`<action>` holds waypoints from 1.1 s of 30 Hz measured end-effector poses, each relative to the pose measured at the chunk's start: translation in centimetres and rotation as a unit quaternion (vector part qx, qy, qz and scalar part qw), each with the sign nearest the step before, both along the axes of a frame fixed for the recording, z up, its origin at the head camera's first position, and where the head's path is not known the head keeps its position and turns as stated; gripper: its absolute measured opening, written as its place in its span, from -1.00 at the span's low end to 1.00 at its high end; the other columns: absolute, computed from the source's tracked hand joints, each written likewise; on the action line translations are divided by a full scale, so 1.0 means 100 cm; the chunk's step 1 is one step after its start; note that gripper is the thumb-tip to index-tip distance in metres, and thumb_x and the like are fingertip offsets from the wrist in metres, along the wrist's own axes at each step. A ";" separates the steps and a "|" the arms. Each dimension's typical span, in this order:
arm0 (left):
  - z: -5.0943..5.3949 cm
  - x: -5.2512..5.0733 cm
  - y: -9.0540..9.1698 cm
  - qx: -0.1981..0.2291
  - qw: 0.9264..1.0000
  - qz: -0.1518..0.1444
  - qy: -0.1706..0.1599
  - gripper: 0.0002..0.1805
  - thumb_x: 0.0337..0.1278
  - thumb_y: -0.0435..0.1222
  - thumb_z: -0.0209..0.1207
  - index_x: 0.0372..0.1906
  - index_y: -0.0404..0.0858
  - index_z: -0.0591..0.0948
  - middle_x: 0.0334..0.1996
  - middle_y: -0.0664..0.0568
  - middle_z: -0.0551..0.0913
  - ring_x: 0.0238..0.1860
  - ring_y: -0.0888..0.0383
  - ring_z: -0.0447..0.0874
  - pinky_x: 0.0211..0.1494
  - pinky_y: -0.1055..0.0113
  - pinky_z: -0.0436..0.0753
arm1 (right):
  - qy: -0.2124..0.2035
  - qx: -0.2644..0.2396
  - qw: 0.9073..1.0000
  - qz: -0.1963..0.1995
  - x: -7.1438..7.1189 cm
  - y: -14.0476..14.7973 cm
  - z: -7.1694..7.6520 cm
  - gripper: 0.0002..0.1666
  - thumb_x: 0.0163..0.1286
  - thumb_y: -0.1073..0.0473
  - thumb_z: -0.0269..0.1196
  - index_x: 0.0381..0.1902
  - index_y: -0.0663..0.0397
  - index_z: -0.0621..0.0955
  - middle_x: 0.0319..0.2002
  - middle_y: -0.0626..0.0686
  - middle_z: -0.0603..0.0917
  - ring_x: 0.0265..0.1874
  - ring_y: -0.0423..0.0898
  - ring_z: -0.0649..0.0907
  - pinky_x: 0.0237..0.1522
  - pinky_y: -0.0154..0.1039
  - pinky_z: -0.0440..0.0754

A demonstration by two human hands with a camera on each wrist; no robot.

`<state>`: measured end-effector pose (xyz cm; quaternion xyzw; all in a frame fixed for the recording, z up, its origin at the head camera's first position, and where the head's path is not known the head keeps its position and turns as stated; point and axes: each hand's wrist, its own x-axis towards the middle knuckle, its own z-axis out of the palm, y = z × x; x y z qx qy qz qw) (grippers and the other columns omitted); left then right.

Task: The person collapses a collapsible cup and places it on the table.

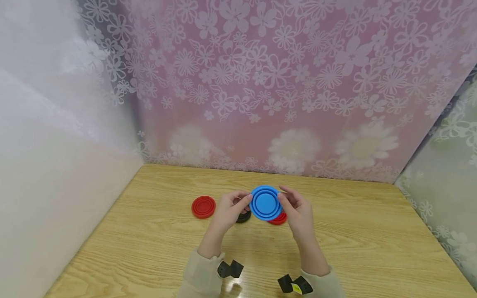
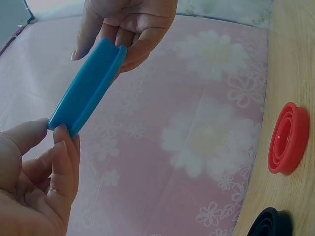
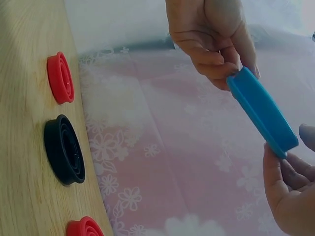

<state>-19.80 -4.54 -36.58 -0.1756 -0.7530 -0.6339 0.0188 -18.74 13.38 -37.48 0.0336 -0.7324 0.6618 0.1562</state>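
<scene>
A blue collapsible silicone cup [image 1: 265, 203], folded flat into concentric rings, is held above the table between both hands. My left hand [image 1: 228, 212] pinches its left rim between thumb and fingers. At the opposite rim, my right hand [image 1: 301, 215] holds the cup with thumb and fingers, the index finger raised off it in the head view. Both wrist views show the cup edge-on and tilted. Behind it lie a black folded cup [image 3: 65, 150] and a red one [image 2: 289, 138], partly hidden in the head view. Another red folded cup [image 1: 203, 207] rests left of my left hand.
The wood-grain table [image 1: 149, 231] meets a pink floral curtain [image 1: 238, 103] at the back. A white panel [image 1: 67, 174] stands on the left and a pale floral one [image 1: 447, 165] on the right. Black devices sit at both wrists.
</scene>
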 end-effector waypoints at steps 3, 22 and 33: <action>0.010 0.006 0.000 0.009 1.000 0.027 0.001 -0.76 0.17 -0.38 0.03 -0.20 -0.52 0.56 -0.49 -0.15 0.57 -0.43 -0.07 0.55 -0.32 0.12 0.60 | -0.008 -0.004 1.000 0.006 -0.001 0.002 0.000 -0.68 0.24 0.28 0.16 -0.05 0.31 0.53 -0.29 0.09 0.61 -0.42 -0.23 0.59 -0.39 -0.36 0.59; 0.010 0.003 -0.002 0.074 0.995 0.054 -0.036 -0.75 0.08 -0.40 0.13 -0.18 -0.52 0.56 -0.43 -0.21 0.62 -0.51 0.16 0.61 -0.38 0.37 0.60 | 0.035 -0.026 0.997 0.061 -0.041 0.027 -0.062 -0.64 0.18 0.15 0.23 -0.07 0.16 0.57 -0.29 0.13 0.62 -0.49 -0.04 0.61 -0.48 -0.32 0.60; 0.011 0.004 -0.003 0.085 0.995 0.048 -0.032 -0.75 0.06 -0.45 0.13 -0.16 -0.52 0.56 -0.30 -0.26 0.60 -0.40 0.04 0.64 -0.30 0.30 0.60 | 0.063 -0.070 0.993 0.073 -0.019 0.016 -0.033 -0.67 0.21 0.20 0.20 -0.15 0.36 0.57 -0.41 0.14 0.63 -0.53 -0.05 0.63 -0.46 -0.35 0.60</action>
